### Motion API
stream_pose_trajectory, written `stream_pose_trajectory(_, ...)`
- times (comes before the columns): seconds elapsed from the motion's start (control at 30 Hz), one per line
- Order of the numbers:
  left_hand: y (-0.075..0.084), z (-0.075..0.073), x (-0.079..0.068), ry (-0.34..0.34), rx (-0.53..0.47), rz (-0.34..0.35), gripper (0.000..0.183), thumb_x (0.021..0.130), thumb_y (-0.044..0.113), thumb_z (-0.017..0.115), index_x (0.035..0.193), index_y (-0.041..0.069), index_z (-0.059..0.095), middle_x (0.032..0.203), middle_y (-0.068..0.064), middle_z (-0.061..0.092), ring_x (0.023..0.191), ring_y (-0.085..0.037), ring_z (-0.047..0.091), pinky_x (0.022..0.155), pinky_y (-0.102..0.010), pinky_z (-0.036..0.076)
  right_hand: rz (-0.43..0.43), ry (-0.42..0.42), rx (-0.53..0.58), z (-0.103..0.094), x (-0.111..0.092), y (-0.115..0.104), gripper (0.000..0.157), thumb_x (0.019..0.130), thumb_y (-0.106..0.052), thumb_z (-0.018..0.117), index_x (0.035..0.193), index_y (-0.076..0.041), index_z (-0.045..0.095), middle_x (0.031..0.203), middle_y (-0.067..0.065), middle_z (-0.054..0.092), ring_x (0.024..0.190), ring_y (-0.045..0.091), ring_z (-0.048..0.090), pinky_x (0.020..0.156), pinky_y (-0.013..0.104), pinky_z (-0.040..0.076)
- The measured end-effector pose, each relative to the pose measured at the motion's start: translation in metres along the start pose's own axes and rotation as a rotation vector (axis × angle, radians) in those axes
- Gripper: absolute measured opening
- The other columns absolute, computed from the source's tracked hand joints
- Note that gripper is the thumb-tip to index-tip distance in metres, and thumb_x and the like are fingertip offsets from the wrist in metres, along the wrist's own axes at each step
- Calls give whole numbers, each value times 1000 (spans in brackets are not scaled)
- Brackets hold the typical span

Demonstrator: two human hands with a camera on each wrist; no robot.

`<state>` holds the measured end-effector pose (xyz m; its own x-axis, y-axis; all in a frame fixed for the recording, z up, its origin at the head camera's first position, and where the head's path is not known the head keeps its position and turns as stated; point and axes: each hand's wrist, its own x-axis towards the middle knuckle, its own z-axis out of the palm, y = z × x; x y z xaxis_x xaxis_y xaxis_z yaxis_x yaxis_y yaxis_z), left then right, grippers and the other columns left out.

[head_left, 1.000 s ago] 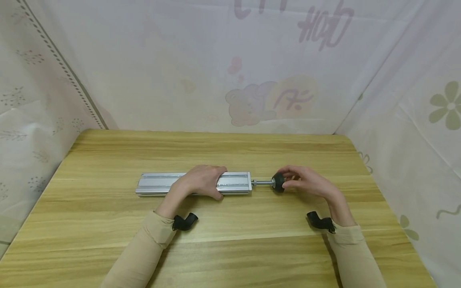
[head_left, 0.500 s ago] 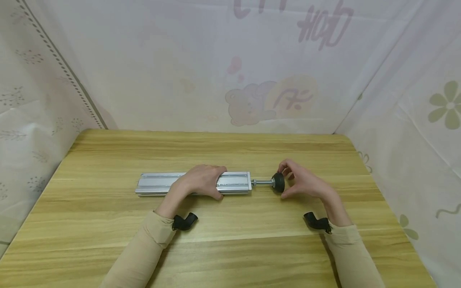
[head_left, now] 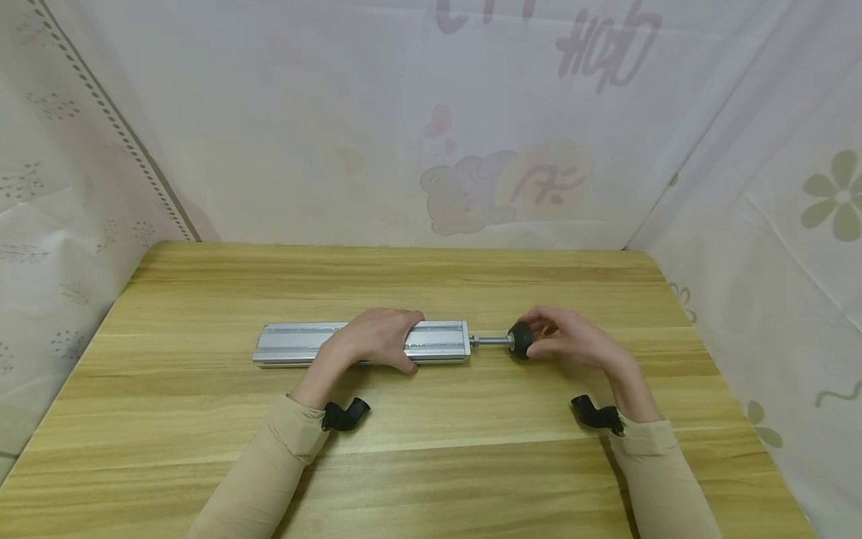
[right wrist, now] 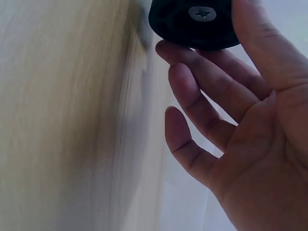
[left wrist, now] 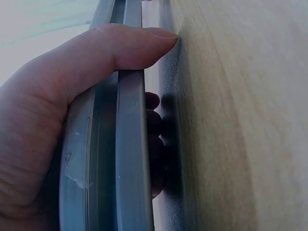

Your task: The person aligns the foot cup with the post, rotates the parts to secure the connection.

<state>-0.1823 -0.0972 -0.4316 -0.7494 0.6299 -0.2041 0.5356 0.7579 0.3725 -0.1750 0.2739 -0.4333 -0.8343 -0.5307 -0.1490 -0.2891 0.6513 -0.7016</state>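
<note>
My left hand grips an aluminium profile lying lengthwise on the table, fingers over the far side and thumb on the near side. In the left wrist view, the thumb presses across the grooved profile and several fingertips curl underneath. A threaded rod runs from the profile's right end to a round black levelling foot. My right hand pinches this foot between thumb and fingers. The right wrist view shows the foot from below, a cross-head screw at its centre.
The wooden table extends around both hands. Patterned white cloth hangs behind it and at both sides. A black wrist camera is at the left cuff, another black wrist camera at the right cuff.
Half a second ago the right thumb and fingers were spread wider around the foot; now they have closed in on it again. The left hand and profile have stayed in place.
</note>
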Motion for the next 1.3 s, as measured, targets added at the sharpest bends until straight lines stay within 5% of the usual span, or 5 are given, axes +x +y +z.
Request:
stream_pose_trajectory(0.43,0,0,0,-2,10,7,52,67,38,82,110,18,59,95,6,66,81,-14,57,74,-35,50,12,-34,-24,-2,-2,0,58,93,-30,73,143,-5,59,128,17,71,112,27,70,93,40,56)
stream_pose_trajectory(0.8,0,1,-1,5,3,6,51,66,37,82,108,20,58,92,7,65,78,-13,57,70,-33,48,-26,25,33,4,2,-5,76,67,-15,96,127,-10,51,128,8,60,113,24,59,98,44,51)
stream_pose_trajectory(1.17,0,2,-1,-1,8,3,55,67,38,83,112,19,57,96,6,66,81,-13,57,74,-35,49,-34,24,14,9,3,-6,70,69,-13,94,123,-12,50,121,7,57,106,23,55,93,41,50)
stream_pose_trajectory(1.3,0,1,-1,0,6,3,56,67,38,83,113,19,58,97,6,66,82,-13,58,75,-35,49,-35,11,3,3,-1,-3,55,82,-20,86,128,-12,56,117,6,63,103,22,57,88,37,51)
